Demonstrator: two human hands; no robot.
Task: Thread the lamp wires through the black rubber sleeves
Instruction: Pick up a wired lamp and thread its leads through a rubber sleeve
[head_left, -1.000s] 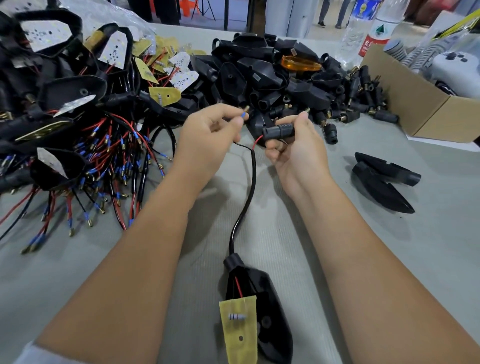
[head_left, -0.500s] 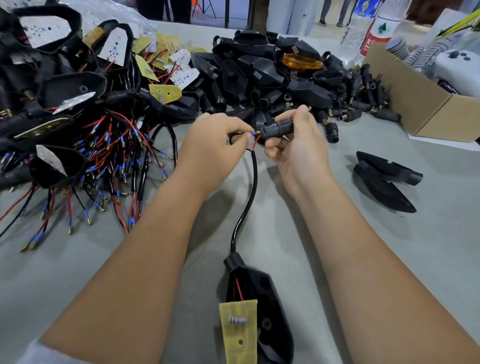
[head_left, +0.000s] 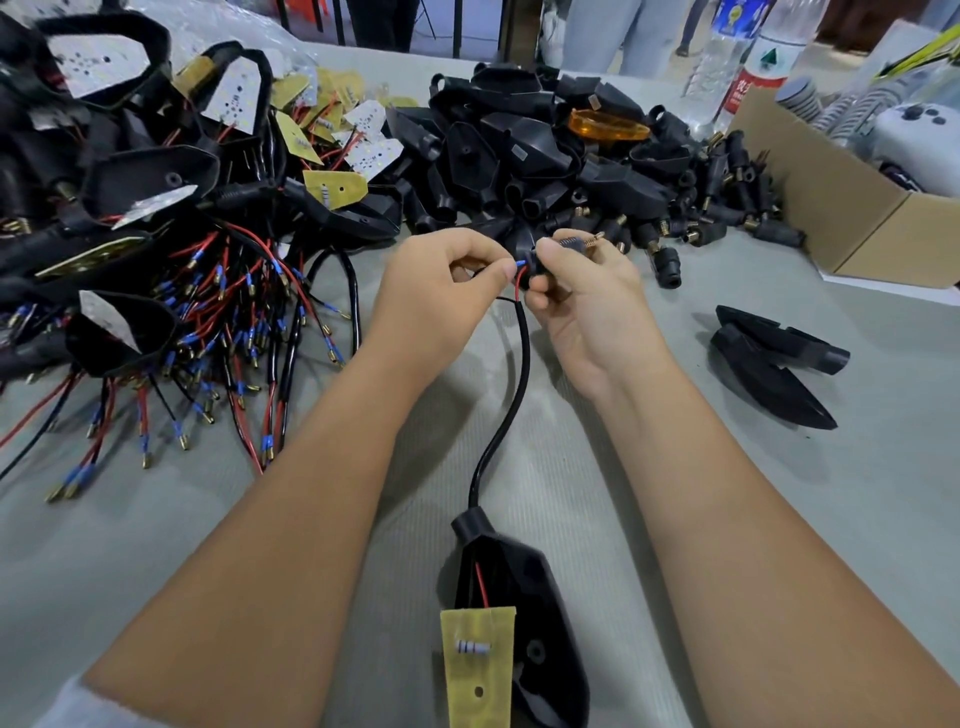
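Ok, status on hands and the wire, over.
Left hand pinches the red wire tip. Right hand grips the black rubber sleeve, wire at its mouth. Nothing blocking.

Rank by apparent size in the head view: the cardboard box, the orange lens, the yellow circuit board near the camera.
1. cardboard box, partly cut off by the frame
2. yellow circuit board, though nearness to the camera enlarges it
3. orange lens, farther away, so its true size against the board is unsure
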